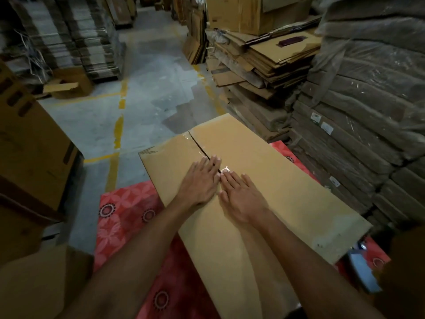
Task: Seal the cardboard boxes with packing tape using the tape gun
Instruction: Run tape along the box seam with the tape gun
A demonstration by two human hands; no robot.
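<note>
Both flat and empty, my left hand [199, 181] and right hand [241, 198] flank the seam [199, 146] running lengthwise toward the far edge of the box [294, 187].

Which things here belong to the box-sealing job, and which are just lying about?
Job in hand: cardboard box; clear tape along its seam; left hand and right hand, both pressing flat on it.

Lying about: red mat under the box; flattened cardboard stack; wrapped bundles; small open box; tall carton at left.
</note>
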